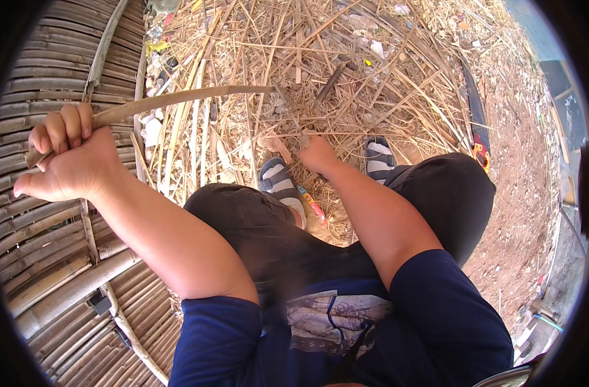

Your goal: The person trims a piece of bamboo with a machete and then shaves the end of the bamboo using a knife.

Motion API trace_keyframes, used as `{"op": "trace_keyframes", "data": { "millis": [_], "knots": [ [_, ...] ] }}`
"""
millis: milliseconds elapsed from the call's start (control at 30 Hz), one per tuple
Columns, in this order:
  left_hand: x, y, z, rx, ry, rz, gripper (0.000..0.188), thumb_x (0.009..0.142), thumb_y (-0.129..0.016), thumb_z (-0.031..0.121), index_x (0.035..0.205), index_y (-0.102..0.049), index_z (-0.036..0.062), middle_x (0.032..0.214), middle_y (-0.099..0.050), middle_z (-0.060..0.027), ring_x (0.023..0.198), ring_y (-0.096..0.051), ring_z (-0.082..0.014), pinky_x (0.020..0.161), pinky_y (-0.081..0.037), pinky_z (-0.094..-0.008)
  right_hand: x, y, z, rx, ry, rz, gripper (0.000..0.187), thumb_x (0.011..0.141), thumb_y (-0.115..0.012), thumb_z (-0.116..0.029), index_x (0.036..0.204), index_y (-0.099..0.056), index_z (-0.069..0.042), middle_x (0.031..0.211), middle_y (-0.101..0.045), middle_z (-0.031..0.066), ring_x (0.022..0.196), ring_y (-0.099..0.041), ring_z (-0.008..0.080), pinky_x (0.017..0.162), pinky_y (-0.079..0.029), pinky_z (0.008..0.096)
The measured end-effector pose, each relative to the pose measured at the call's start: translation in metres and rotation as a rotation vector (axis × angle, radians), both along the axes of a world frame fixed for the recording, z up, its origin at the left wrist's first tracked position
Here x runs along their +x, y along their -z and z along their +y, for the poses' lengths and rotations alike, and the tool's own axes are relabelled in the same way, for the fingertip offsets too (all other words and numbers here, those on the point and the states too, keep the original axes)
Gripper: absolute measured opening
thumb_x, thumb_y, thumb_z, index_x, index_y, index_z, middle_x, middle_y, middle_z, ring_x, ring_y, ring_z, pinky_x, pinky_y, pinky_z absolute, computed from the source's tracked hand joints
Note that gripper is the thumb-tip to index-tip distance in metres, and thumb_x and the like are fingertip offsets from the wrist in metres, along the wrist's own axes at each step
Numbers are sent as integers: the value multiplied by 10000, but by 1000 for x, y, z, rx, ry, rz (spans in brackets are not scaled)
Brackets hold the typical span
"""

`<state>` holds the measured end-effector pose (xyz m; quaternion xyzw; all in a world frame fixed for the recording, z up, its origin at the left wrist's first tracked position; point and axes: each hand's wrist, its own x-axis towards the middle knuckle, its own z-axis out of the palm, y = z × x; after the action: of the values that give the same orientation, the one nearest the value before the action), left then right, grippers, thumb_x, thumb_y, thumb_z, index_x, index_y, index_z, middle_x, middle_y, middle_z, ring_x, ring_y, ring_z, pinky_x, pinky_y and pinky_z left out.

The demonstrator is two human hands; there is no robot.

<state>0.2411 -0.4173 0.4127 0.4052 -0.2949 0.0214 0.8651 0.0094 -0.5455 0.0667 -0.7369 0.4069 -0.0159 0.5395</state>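
Note:
My left hand is closed around the near end of a long, thin bamboo strip that curves out to the right over the ground. My right hand is shut on the handle of a knife, whose blade reaches up to the far end of the strip. I sit with dark trousers over my knees and grey striped sandals on my feet.
A platform of bamboo slats lies at my left. Dry bamboo offcuts and straw cover the ground ahead. Bare reddish soil stretches to the right, with a dark blade-like tool lying there.

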Motion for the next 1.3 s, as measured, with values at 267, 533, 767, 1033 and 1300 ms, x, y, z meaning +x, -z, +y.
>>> {"op": "trace_keyframes", "data": {
  "millis": [267, 533, 767, 1033, 1300],
  "knots": [
    [-10, -6, -2, 51, 547, -81, 381, 845, -571, 464, 651, -454, 156, 534, -304, 29, 525, -235, -133, 532, -217, -310, 35, -79, -6, -72, 24, -146, 395, 769, -659, -212, 1117, -613, -30, 955, -670, 237, 933, -657, 416, 828, -520, 482],
    [-12, -14, -1, 48, 482, -36, 322, 839, -433, 381, 638, -428, 129, 564, -354, -12, 548, -331, -151, 527, -273, -301, 38, -68, 18, 10, 87, -341, 343, 785, -680, -236, 1039, -609, -17, 925, -670, 227, 897, -666, 381, 798, -517, 453],
    [-11, -9, 5, 3, 330, -22, 429, 884, -397, 482, 627, -406, 138, 504, -292, 15, 469, -271, -135, 493, -244, -305, 25, -49, 5, -46, 30, 25, 357, 790, -655, -249, 1060, -614, -17, 992, -688, 234, 949, -664, 408, 852, -518, 481],
    [-32, -17, -15, 84, 142, 17, 271, 786, -415, 329, 613, -332, 138, 550, -300, -31, 500, -269, -137, 511, -227, -305, 49, -111, 25, -118, -124, -465, 361, 766, -672, -186, 1075, -583, -23, 786, -654, 220, 772, -665, 412, 697, -513, 467],
    [-20, -16, -13, 78, 220, 37, 316, 765, -446, 388, 585, -328, 156, 505, -262, 11, 462, -227, -117, 468, -178, -286, 34, -64, 24, 29, 33, -228, 383, 782, -658, -197, 1107, -576, -11, 961, -669, 249, 943, -651, 406, 852, -508, 463]
  ]
}}
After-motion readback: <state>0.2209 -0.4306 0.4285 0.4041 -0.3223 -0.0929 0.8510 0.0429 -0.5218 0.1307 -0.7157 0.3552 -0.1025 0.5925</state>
